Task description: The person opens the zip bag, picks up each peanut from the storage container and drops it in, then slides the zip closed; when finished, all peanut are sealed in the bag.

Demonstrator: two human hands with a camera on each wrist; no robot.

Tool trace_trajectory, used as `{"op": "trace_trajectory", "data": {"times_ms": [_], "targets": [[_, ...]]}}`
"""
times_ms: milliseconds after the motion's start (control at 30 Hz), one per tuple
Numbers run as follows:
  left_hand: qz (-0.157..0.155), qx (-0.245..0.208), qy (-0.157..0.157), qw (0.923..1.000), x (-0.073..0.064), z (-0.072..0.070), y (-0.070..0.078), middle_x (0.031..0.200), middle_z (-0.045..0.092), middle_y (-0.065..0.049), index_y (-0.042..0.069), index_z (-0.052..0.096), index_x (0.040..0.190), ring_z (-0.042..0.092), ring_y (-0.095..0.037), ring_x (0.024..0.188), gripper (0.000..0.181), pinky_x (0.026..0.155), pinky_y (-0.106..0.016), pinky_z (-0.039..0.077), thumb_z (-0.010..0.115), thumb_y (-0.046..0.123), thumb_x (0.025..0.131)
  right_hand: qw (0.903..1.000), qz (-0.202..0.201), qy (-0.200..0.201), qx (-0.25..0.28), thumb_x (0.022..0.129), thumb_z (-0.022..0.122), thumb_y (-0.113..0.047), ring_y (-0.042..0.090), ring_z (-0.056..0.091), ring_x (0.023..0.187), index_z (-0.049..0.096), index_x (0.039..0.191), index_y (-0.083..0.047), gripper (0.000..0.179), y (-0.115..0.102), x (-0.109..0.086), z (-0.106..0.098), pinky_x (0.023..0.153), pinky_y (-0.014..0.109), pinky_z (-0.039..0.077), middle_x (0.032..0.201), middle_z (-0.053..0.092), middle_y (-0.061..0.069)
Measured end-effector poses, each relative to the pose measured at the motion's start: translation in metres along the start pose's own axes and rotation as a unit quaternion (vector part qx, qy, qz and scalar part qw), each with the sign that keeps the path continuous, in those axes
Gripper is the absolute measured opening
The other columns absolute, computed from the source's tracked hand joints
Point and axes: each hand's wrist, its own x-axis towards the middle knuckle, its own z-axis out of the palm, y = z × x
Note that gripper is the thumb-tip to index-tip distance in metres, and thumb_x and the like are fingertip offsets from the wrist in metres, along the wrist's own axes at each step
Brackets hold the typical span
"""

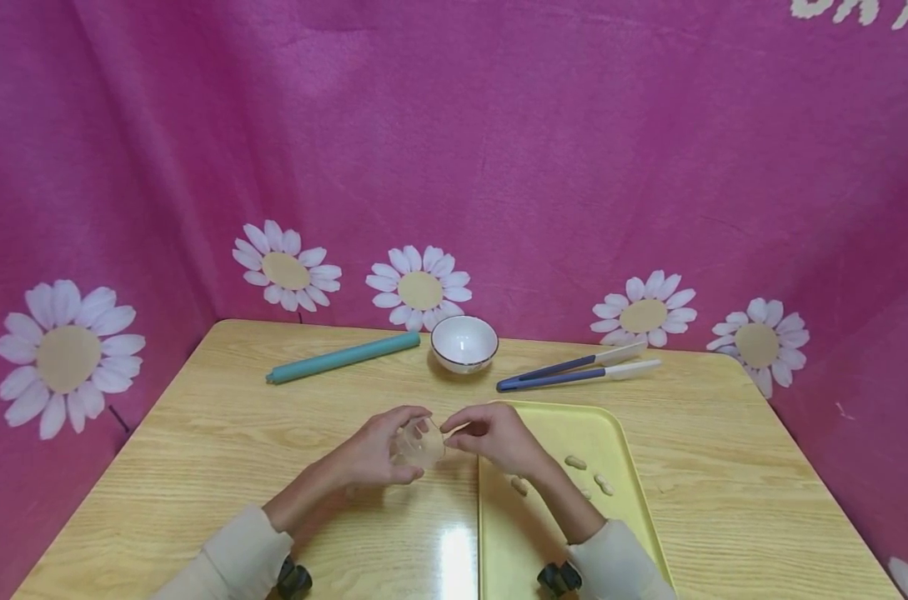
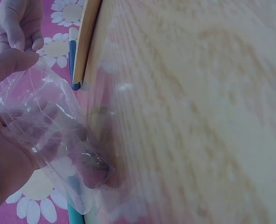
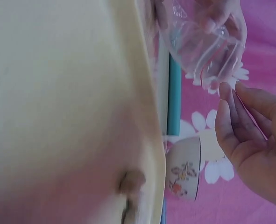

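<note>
A clear plastic zip bag [image 1: 421,443] with a red line along its mouth is held above the table, its mouth spread toward the right. My left hand [image 1: 378,450] grips it from the left, thumb below and fingers behind, and they show through the film in the left wrist view. With thumb and fingertips together, my right hand [image 1: 499,435] pinches at the edge of the bag's mouth [image 3: 212,79]. Under the right forearm lies a yellow tray [image 1: 596,421] with several peanuts [image 1: 575,462] on it. No contents can be made out inside the bag.
Behind the hands stands a white bowl [image 1: 464,343] with a dark rim and a flower pattern. A teal rod-like object [image 1: 341,358] lies to its left, and blue tongs with pale tips [image 1: 566,373] lie to its right. A pink flowered cloth [image 1: 499,167] hangs behind the table.
</note>
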Motion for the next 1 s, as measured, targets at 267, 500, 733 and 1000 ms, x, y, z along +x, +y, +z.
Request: {"op": "trace_trajectory", "data": {"times_ms": [267,500,733,1000], "targets": [[-0.015,-0.008,0.006,0.9998,0.0,0.001,-0.001,0.122,0.058,-0.003,0.009,0.046,0.134,0.051,-0.023,0.12,0.071,0.101,-0.05,0.04,0.079,0.019,0.072,0.9996,0.01,0.019,-0.021,0.084,0.069,-0.007,0.014,0.066,0.085,0.071,0.098,0.002,0.016,0.012,-0.012,-0.021,0.073,0.019,0.052,0.097,0.07,0.018],[-0.01,0.0,0.005,0.9999,-0.001,0.0,-0.001,0.121,0.058,-0.003,0.009,0.045,0.135,0.051,-0.023,0.121,0.072,0.102,-0.051,0.039,0.079,0.019,0.072,0.9982,0.024,0.034,-0.042,0.083,0.069,-0.004,0.002,0.058,0.072,0.069,0.093,0.006,0.014,0.03,-0.028,-0.047,0.066,0.019,0.05,0.085,0.069,0.016],[-0.015,0.0,0.004,0.9999,0.0,0.0,-0.001,0.123,0.058,-0.003,0.009,0.045,0.135,0.05,-0.024,0.122,0.072,0.103,-0.051,0.038,0.079,0.019,0.072,0.9937,0.038,0.054,-0.09,0.082,0.068,-0.002,0.002,0.058,0.072,0.07,0.09,0.004,0.01,0.048,-0.046,-0.075,0.065,0.018,0.049,0.083,0.07,0.014],[-0.015,0.0,0.003,0.9999,0.0,0.001,-0.002,0.125,0.057,-0.004,0.008,0.045,0.135,0.049,-0.025,0.123,0.072,0.103,-0.052,0.038,0.079,0.021,0.072,0.9863,0.086,0.044,-0.133,0.082,0.069,-0.004,0.003,0.056,0.068,0.069,0.088,0.002,0.008,0.064,-0.068,-0.097,0.063,0.019,0.048,0.079,0.068,0.009]]}}
